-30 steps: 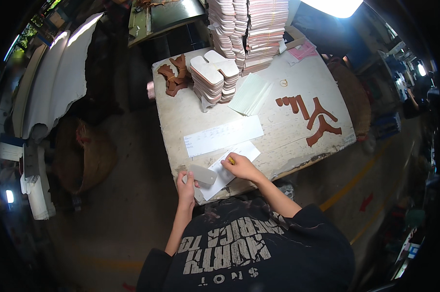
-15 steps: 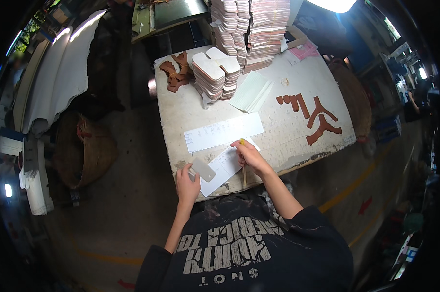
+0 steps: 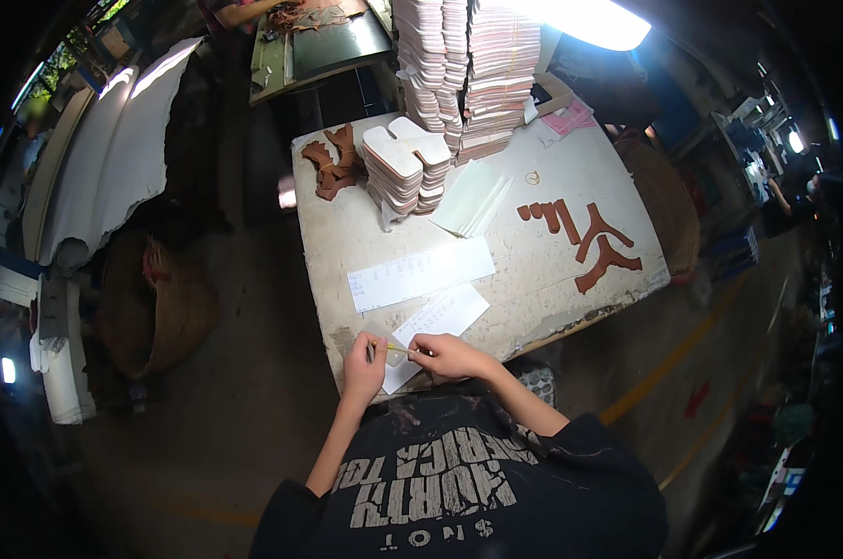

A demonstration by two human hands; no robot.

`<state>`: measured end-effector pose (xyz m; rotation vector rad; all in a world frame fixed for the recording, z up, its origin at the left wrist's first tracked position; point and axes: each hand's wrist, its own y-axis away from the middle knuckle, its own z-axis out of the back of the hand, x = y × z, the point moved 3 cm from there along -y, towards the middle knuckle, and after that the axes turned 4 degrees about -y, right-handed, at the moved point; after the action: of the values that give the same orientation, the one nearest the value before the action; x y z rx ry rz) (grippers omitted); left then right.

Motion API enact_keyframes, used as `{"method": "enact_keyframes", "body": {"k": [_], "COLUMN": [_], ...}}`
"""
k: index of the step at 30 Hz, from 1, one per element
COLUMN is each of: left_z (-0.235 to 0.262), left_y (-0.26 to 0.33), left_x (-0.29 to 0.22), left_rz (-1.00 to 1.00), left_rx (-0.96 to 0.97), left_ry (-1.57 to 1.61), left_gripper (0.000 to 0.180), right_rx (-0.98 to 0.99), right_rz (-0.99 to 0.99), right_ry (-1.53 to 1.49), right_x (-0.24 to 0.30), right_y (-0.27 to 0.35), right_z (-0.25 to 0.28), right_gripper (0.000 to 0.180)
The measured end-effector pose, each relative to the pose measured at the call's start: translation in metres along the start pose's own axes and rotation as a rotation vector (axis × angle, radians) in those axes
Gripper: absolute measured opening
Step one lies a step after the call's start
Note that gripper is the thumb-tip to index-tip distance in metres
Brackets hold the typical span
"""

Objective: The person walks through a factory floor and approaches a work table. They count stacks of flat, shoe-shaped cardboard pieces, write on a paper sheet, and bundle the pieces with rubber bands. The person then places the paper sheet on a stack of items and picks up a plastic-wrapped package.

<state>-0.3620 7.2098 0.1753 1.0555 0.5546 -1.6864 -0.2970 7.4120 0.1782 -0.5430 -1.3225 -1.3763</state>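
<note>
At the near edge of the white counter (image 3: 552,186), the left hand (image 3: 364,359) and the right hand (image 3: 443,354) are drawn close together over a white paper slip (image 3: 437,321), each pinching an end of a small thin yellowish thing (image 3: 395,349) — too small to identify. Just beyond the slip lies a longer white sheet (image 3: 420,274), and farther back stand a stack of cream cut-out pieces (image 3: 405,170), taller stacks (image 3: 468,70) and a fanned pile of pale sheets (image 3: 473,197). Reddish-brown leather cut-outs (image 3: 589,238) lie to the right — darker brown ones (image 3: 333,163) at the far left corner.
</note>
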Motion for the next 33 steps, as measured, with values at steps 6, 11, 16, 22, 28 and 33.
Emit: {"method": "enact_keyframes", "body": {"k": [6, 11, 16, 22, 28, 33], "left_z": [0.015, 0.018, 0.009, 0.022, 0.083, 0.078], "left_y": [-0.011, -0.016, -0.007, -0.006, -0.016, -0.031], "left_x": [0.037, 0.033, 0.006, 0.010, 0.061, 0.066], "left_rz": [0.092, -0.006, -0.090, -0.057, 0.074, 0.143], "left_rx": [-0.108, 0.336, 0.625, 0.718, 0.501, 0.377], "left_ry": [0.127, 0.233, 0.194, 0.138, 0.136, 0.287], "left_gripper": [0.031, 0.028, 0.029, 0.027, 0.025, 0.022], "right_rx": [-0.047, -0.155, 0.082, 0.185, -0.228, -0.283], "right_rz": [0.021, 0.011, -0.139, -0.222, -0.291, 0.156], "right_ry": [-0.094, -0.721, -0.388, -0.416, -0.477, 0.265], "right_x": [-0.021, -0.011, 0.010, 0.017, 0.010, 0.023], "right_y": [0.017, 0.011, -0.011, -0.014, 0.019, -0.003], "right_z": [0.035, 0.051, 0.016, 0.009, 0.094, 0.053], "right_gripper": [0.027, 0.027, 0.049, 0.072, 0.060, 0.033]}}
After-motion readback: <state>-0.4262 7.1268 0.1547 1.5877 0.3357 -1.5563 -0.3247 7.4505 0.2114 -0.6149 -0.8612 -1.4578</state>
